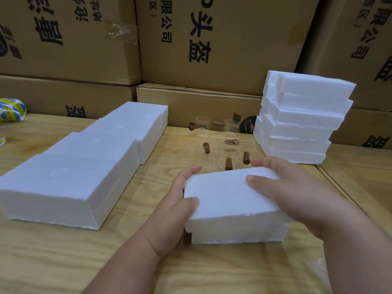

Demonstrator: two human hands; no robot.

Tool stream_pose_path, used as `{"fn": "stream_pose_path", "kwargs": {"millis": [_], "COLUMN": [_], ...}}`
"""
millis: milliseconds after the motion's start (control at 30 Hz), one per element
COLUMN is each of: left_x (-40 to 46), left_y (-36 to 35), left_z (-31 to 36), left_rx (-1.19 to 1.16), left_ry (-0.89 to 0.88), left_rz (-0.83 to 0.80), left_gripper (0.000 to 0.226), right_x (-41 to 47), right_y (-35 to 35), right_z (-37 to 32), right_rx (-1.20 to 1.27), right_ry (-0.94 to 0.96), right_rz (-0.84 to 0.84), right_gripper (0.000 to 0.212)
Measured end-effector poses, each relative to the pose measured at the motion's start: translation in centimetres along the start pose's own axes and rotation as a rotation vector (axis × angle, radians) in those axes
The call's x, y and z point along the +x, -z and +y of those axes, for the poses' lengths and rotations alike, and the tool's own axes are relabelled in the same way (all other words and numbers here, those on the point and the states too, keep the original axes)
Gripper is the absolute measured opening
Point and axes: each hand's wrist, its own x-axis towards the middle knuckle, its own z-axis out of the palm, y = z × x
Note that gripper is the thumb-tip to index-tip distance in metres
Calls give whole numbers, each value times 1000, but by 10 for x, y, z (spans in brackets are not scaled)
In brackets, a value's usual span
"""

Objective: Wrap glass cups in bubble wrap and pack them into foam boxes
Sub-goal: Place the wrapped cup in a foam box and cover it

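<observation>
A white foam box with its lid on sits on the wooden table in front of me. My left hand holds its left side, thumb on the lid's near corner and fingers along the far edge. My right hand grips the right side, thumb pressing on top of the lid. Just beyond the box stand several clear glass cups with brown wooden handles. No bubble wrap shows clearly.
A row of closed foam boxes lies at the left, running away from me. A stack of foam pieces stands at the right rear. Large cardboard cartons wall off the back. A blue-yellow tape bundle lies at the far left.
</observation>
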Motion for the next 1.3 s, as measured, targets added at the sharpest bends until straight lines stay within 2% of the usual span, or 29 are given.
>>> {"fn": "stream_pose_path", "kwargs": {"millis": [133, 267, 400, 667, 800, 867, 1033, 1300], "left_x": [-2, -1, -1, 4, 6, 5, -3, -2], "left_y": [-5, -5, -5, -11, -13, -12, -5, -3], "left_z": [5, 2, -1, -3, -3, -1, 2, 1], "left_rx": [66, 84, 51, -23, -61, -48, 134, 259], "left_ry": [-8, -5, -14, -9, -17, -20, 3, -8], "left_rz": [-39, -49, -44, 103, 179, 165, -38, 29], "left_gripper": [81, 94, 91, 89, 96, 98, 130, 125], "right_x": [7, 11, 14, 18, 20, 20, 19, 23], "right_y": [-2, -3, -2, -4, -5, -5, -6, -9], "right_z": [17, 25, 29, 31, 32, 33, 32, 31], "right_rx": [-23, 33, 41, 116, 77, 82, 82, 31], "right_ry": [-45, -78, -80, -94, -96, -105, -112, -84], "right_rz": [-8, -39, -45, -22, -10, 10, 13, 81], "right_gripper": [40, 34, 29, 27, 23, 19, 20, 23]}}
